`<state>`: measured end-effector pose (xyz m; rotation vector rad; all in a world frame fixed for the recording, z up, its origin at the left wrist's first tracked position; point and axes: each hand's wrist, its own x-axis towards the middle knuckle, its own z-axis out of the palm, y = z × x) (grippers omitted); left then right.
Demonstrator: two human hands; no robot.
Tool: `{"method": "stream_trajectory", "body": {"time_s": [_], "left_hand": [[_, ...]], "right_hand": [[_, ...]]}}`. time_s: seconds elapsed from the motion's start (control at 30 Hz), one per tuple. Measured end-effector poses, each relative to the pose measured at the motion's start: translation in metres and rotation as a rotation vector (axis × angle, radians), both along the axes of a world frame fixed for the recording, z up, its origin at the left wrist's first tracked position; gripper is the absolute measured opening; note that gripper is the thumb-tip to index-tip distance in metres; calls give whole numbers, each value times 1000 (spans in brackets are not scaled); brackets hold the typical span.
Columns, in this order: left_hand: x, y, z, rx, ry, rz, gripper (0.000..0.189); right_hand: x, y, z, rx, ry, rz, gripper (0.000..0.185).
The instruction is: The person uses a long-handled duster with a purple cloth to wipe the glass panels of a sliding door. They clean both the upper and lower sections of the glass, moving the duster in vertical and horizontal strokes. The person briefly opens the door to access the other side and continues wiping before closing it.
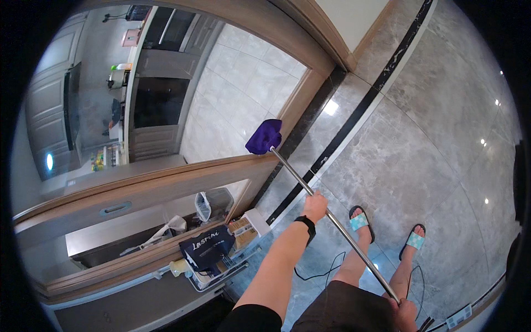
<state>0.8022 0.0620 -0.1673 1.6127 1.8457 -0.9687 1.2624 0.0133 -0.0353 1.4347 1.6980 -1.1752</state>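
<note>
My left hand (316, 206), with a black band on its wrist, is wrapped around the middle of a metal mop pole (356, 245). Low at the picture's bottom edge, my right hand (405, 314) grips the same pole near its end. At the far end of the pole is a flat mop head (264, 137) covered in purple cloth. It overlaps the lower corner of a wood-framed glass door (199, 166); whether it touches the frame cannot be told.
Beside the door stands a wire rack (242, 258) holding a dark printed bag (209, 247) and a cardboard box (242, 233). A black cable (317, 275) lies on the tile floor (381, 162) near my slippered feet. Behind the glass is a kitchen counter (133, 99).
</note>
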Motion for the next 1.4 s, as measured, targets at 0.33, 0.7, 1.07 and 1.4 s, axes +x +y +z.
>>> {"method": "stream_trajectory", "body": {"time_s": [0.33,0.7,1.07,1.4], "left_hand": [[66,19,155,351,-36,80,8],[-7,84,502,837,658,-265,7],[-53,140,464,865,656,-322,5],[-31,123,315,848,403,-296,9]], "right_hand": [[91,10,-65,225,237,37,50],[-103,139,54,345,929,-56,47],[-141,180,39,303,849,-66,52],[-85,141,-75,219,648,-29,49]]}}
